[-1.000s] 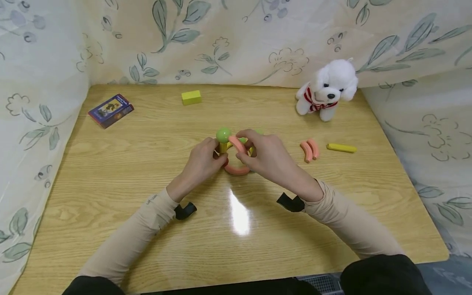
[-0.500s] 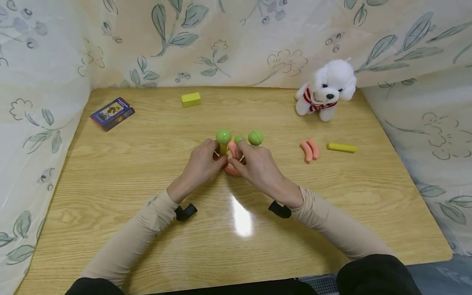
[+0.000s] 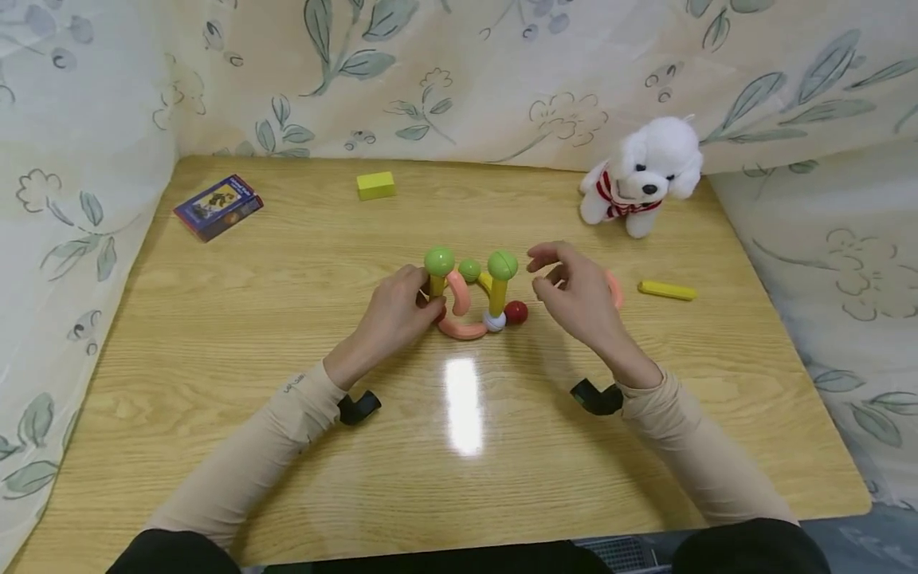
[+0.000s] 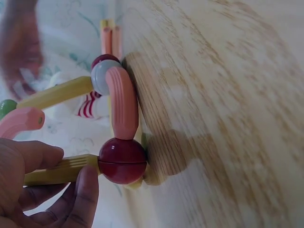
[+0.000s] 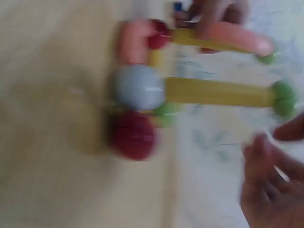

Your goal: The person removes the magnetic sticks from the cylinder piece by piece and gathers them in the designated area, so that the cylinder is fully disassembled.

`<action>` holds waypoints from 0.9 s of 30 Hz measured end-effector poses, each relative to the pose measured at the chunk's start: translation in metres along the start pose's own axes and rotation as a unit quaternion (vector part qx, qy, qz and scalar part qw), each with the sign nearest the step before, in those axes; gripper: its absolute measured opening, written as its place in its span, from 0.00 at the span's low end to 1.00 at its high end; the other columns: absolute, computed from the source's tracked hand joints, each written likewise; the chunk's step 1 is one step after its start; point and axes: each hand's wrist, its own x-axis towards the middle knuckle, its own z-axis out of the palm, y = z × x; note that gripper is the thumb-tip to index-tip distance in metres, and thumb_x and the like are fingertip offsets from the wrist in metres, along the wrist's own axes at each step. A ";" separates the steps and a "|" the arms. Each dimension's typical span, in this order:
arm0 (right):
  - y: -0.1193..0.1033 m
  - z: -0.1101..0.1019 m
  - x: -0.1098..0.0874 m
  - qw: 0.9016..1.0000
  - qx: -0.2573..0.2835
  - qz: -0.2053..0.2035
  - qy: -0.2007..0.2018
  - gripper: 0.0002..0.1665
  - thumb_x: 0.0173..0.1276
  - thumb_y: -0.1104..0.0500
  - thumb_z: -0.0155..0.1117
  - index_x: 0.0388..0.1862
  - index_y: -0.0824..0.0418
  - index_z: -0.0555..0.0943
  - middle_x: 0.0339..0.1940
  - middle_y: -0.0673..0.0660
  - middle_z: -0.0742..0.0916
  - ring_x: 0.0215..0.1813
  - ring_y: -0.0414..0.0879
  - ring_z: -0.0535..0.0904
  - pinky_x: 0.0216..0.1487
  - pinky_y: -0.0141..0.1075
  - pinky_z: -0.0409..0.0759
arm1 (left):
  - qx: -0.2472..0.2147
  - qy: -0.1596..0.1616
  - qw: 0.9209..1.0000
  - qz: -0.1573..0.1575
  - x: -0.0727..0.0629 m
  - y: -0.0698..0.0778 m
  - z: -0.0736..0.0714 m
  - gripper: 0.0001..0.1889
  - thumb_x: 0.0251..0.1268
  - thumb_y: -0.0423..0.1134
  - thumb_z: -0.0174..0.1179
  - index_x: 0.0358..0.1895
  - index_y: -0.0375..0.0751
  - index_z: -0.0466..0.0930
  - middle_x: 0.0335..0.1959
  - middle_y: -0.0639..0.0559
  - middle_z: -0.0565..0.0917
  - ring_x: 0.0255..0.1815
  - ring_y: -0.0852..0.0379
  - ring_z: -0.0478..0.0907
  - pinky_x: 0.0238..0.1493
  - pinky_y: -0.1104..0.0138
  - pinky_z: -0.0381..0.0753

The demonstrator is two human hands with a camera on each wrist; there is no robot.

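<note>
My left hand (image 3: 393, 319) pinches an upright yellow stick (image 4: 71, 164) between thumb and fingers. The stick has a red ball (image 4: 122, 160) at its foot and a green ball (image 3: 440, 261) on top. From that green ball, a pink curved stick (image 3: 459, 291) reaches out, its other end free. Another pink curved stick (image 3: 462, 330) joins the red ball to a white ball (image 3: 494, 320) at table level. On the white ball stands a second yellow stick (image 3: 498, 295) topped by a green ball (image 3: 503, 265). My right hand (image 3: 577, 295) hovers to the right, empty, fingers loosely bent.
A red ball (image 3: 516, 312) touches the white one. Farther right lie a partly hidden pink curved stick (image 3: 615, 288) and a loose yellow stick (image 3: 667, 290). Toward the back are a card box (image 3: 218, 207), a yellow block (image 3: 376, 186) and a white plush dog (image 3: 641, 179).
My right hand brought the pink curved stick to the left green ball, let go and moved away rightward. My left hand keeps its hold on the yellow stick.
</note>
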 end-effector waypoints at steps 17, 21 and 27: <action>0.023 0.021 -0.001 0.990 0.020 -0.021 -0.140 0.11 0.60 0.62 0.72 0.41 0.63 0.83 0.34 0.58 0.88 0.37 0.46 0.82 0.40 0.37 0.80 | 0.007 0.000 1.000 0.012 -0.002 0.002 -0.001 0.07 0.60 0.34 0.62 0.38 0.37 0.77 0.35 0.42 0.84 0.37 0.48 0.83 0.39 0.60 0.84; 0.024 0.022 -0.001 0.989 0.011 -0.024 -0.146 0.13 0.60 0.61 0.73 0.42 0.63 0.82 0.33 0.58 0.87 0.37 0.46 0.82 0.39 0.35 0.81 | 0.008 -0.001 1.000 0.006 -0.001 0.002 -0.001 0.06 0.60 0.35 0.62 0.38 0.37 0.77 0.35 0.43 0.84 0.37 0.49 0.83 0.39 0.60 0.83; 0.032 0.017 0.000 0.987 -0.043 -0.028 -0.151 0.15 0.57 0.68 0.67 0.44 0.63 0.81 0.39 0.60 0.85 0.39 0.51 0.77 0.38 0.37 0.74 | 0.010 -0.006 1.000 -0.002 -0.001 0.002 0.000 0.06 0.60 0.35 0.61 0.38 0.38 0.77 0.35 0.43 0.84 0.37 0.49 0.84 0.39 0.60 0.83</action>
